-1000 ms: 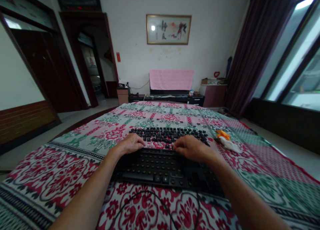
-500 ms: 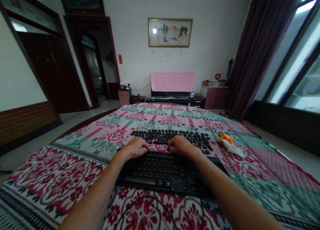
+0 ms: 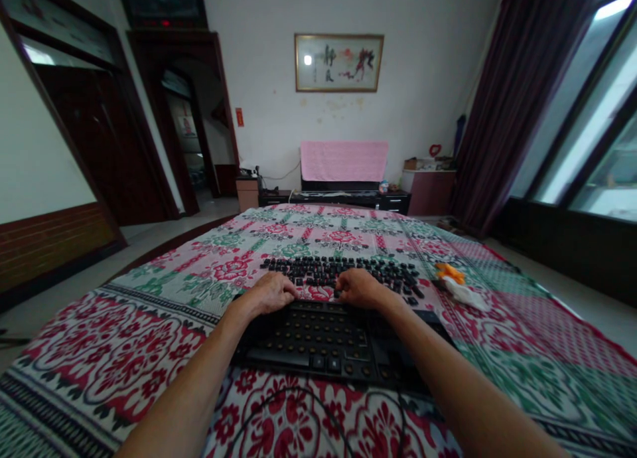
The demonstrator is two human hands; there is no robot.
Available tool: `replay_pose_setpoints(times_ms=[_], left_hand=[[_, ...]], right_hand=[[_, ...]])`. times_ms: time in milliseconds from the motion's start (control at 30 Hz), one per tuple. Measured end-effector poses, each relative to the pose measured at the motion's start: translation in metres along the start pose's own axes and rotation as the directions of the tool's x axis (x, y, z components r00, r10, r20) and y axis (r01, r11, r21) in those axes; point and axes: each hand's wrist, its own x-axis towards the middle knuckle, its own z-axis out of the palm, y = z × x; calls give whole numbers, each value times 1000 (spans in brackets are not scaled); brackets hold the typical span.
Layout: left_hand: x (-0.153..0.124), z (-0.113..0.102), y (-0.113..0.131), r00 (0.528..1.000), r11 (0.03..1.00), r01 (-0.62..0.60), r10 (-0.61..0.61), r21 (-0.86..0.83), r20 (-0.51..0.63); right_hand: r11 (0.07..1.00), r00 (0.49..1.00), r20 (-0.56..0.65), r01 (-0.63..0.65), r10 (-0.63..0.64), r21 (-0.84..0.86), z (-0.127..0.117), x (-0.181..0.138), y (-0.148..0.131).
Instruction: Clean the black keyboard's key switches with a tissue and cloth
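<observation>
A black keyboard (image 3: 318, 335) lies on the patterned cloth in front of me. Most of its keycaps are off, leaving rows of bare key posts, while a long bar and a couple of caps remain along the near edge. Beyond it, several loose black keycaps (image 3: 318, 267) are spread in rows. My left hand (image 3: 271, 292) rests at the keyboard's far left edge with fingers curled together; what they hold, if anything, is hidden. My right hand (image 3: 359, 288) is over the far edge, thumb and finger pinched at a small dark piece that looks like a keycap.
An orange and white crumpled wrapper (image 3: 460, 289) lies to the right of the keycaps. A black cable (image 3: 298, 390) curves over the cloth (image 3: 149, 338) on the near side. Past the table stand a low black cabinet (image 3: 338, 198) and a pink cloth cover (image 3: 343, 160).
Both hands stay almost in place, with only a slight shift of the right fingers. The keyboard and loose keycaps look unmoved.
</observation>
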Motion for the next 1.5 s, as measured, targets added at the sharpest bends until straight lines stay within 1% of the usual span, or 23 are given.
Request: replay_pose_setpoints(times_ms=[133, 233, 367, 433, 533, 600, 700, 767, 833, 1000, 1267, 1500], left_hand=[[1, 0, 0, 1000, 1000, 11, -11, 5, 19], [2, 1, 0, 999, 1000, 28, -28, -7, 27], [2, 2, 3, 999, 999, 50, -50, -20, 9], [2, 4, 5, 999, 999, 51, -51, 11, -13], [2, 5, 10, 998, 997, 49, -47, 64, -30], [3, 6, 12, 998, 996, 49, -47, 74, -30], [3, 6, 13, 998, 996, 49, -46, 69, -31], [3, 6, 13, 998, 996, 54, -52, 74, -29], [3, 6, 13, 998, 995, 56, -54, 78, -27], [3, 7, 11, 999, 995, 42, -40, 85, -33], [5, 9, 8, 999, 996, 34, -31, 87, -37], [7, 11, 6, 998, 996, 49, -47, 73, -30]], right_hand=[[998, 997, -75, 28, -24, 52, -9, -22, -4], [989, 996, -65, 74, -66, 131, -14, -39, -8], [971, 991, 17, 124, -130, 205, -18, -57, -15], [966, 984, 89, 129, -152, 225, -20, -64, -18], [968, 967, 205, 103, -152, 230, -23, -74, -22], [968, 959, 233, 109, -162, 225, -24, -81, -25], [961, 945, 248, 156, -212, 229, -26, -90, -30], [959, 931, 285, 167, -230, 229, -25, -95, -34], [965, 928, 304, 155, -216, 213, -24, -98, -38], [979, 947, 269, 138, -174, 148, -21, -99, -43], [973, 948, 277, 100, -156, 206, -21, -99, -44], [980, 952, 279, 73, -124, 186, -20, -96, -44]])
